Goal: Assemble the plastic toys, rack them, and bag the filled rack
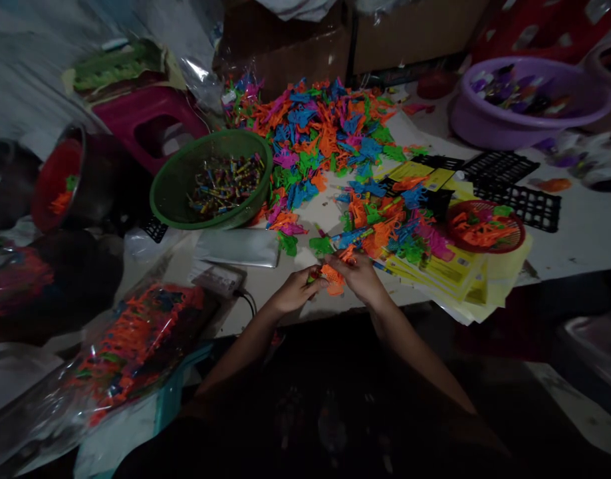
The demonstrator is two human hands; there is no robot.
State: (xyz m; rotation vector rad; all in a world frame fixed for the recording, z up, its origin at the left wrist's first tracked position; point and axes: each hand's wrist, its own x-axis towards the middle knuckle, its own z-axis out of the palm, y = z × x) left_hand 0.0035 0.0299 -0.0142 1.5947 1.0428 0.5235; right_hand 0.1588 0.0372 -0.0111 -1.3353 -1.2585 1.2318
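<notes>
An orange plastic piece (334, 281) is between my two hands at the table's near edge. My left hand (298, 290) is closed, its fingers pinching a small dark and green item (312, 274) beside the orange piece. My right hand (358, 274) has its fingers closed on the orange piece from the right and above. Just beyond my hands lies a small heap of orange, blue, green and pink plastic pieces (385, 223), with some thin printed sticks among them. A larger pile of such pieces (325, 133) rises behind it.
A green basin (160, 193) with small printed sticks stands at the left, near a silvery packet (240, 247). Right are yellow printed sheets (455, 273), a red basket (517, 238), black trays (529, 203) and a purple basin (499, 130). A filled plastic bag (135, 339) lies lower left.
</notes>
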